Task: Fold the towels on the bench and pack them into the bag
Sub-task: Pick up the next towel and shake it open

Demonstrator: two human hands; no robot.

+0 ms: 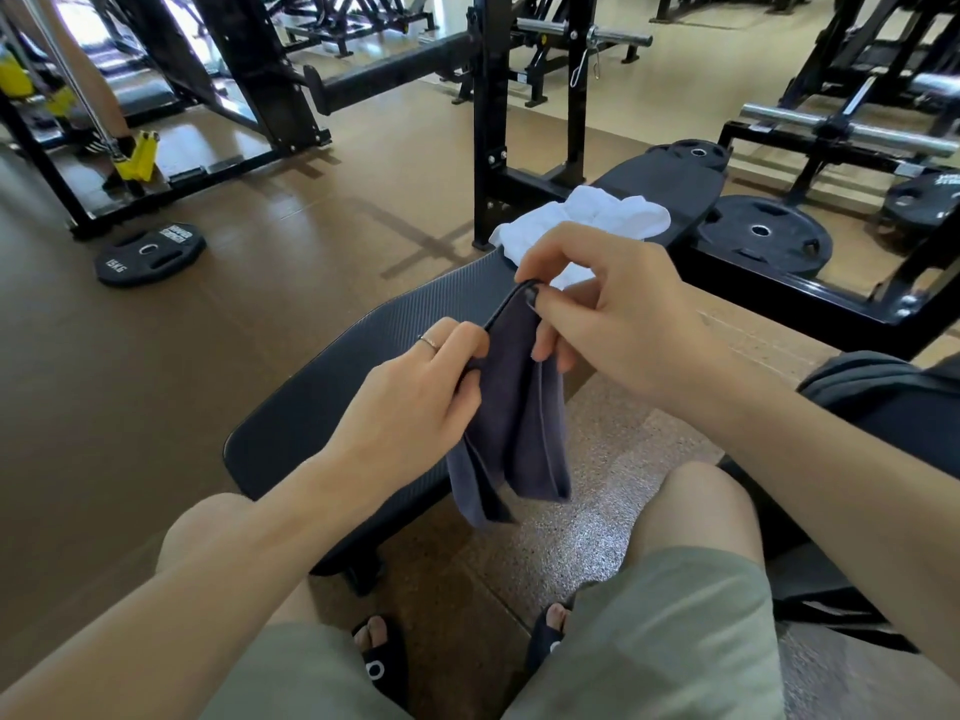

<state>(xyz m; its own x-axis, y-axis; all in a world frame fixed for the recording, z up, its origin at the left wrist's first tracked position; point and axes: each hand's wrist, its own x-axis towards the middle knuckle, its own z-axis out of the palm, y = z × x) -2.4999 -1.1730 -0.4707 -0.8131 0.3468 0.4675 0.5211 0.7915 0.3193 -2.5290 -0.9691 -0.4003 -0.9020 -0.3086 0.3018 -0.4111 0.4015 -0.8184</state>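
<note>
A gym floor with a black bench [332, 387] running away from the viewer. Left hand [415, 402] and right hand [613, 324] each pinch the top edge of a hanging grey towel [514, 439]; a white towel [582, 220] lies crumpled farther along the bench.

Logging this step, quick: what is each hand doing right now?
Left hand: grips the top edge of the dark towel.
Right hand: pinches the same towel's top edge, further along.

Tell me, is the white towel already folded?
No, the white towel lies crumpled on the bench.
</note>
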